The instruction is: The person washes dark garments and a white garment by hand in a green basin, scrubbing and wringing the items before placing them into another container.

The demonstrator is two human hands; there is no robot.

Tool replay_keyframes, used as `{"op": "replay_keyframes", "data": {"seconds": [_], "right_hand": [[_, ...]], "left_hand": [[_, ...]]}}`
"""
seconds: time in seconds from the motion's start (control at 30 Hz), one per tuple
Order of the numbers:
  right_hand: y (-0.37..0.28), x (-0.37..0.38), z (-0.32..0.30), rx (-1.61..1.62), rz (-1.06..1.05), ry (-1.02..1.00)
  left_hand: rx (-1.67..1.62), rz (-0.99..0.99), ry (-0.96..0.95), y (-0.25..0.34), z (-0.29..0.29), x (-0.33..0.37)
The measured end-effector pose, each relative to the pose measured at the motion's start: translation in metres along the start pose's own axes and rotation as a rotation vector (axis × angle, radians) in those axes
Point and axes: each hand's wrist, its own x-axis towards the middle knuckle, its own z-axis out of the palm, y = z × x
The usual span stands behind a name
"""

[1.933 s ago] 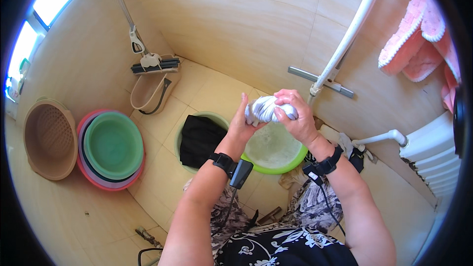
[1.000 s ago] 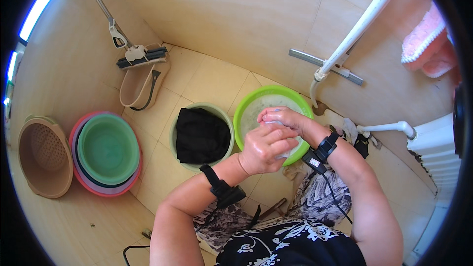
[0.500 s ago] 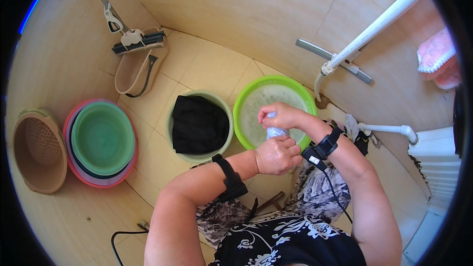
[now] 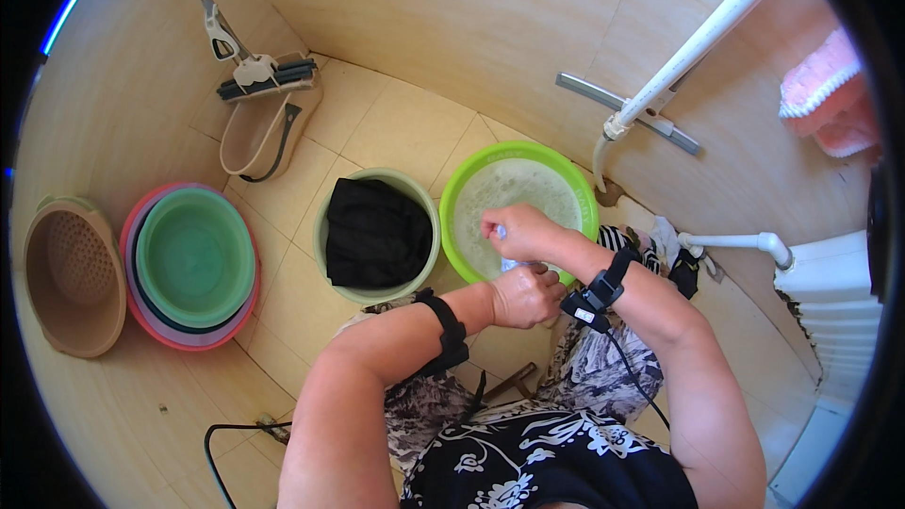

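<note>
Over the near part of a bright green basin (image 4: 451,236) of soapy water (image 4: 514,184), both my hands grip one small pale bluish-white cloth (image 4: 509,265). My left hand (image 4: 528,296) is closed around its lower end, by the basin's near rim. Just beyond it, my right hand (image 4: 520,232) is clenched on the upper part, with a bit of the cloth showing between the fingers. Most of the cloth is hidden inside my hands. Left of the basin, a pale green bucket (image 4: 435,250) holds folded black fabric (image 4: 377,234).
Stacked basins (image 4: 198,254) and a brown perforated tub (image 4: 77,273) stand at the left. A mop (image 4: 250,71) rests on a beige bucket (image 4: 255,137) at the back. To the right are a white pipe (image 4: 702,38), a squeegee (image 4: 575,87) and dark and white cloths (image 4: 665,245).
My right hand has turned slightly and shifted a little left and down, still on the cloth. The left hand keeps its grip. The whole view has shifted slightly.
</note>
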Motion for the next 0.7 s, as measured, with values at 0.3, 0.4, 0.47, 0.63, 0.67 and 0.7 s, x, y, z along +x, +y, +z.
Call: {"op": "replay_keyframes", "data": {"seconds": [0.3, 0.4, 0.47, 0.63, 0.67, 0.7], "right_hand": [[0.023, -0.016, -0.085, 0.783, 0.244, 0.524], [0.007, -0.030, -0.107, 1.297, 0.030, 0.517], [-0.011, -0.041, -0.117, 1.377, -0.088, 0.440], [-0.051, -0.052, -0.113, 1.702, -0.224, 0.393], [-0.042, -0.053, -0.111, 1.701, -0.071, 0.441], [-0.039, -0.052, -0.107, 1.697, -0.084, 0.443]], "left_hand": [[0.025, -0.368, 0.475, -0.034, -0.084, 0.006], [-0.551, -0.880, 0.725, -0.038, -0.095, -0.003], [-1.408, -1.183, 0.754, -0.045, -0.103, -0.009], [-2.087, -0.814, 0.528, -0.049, -0.100, -0.027], [-1.911, -0.887, 0.811, -0.043, -0.106, -0.006], [-1.696, -0.948, 1.087, -0.039, -0.113, 0.005]]}}
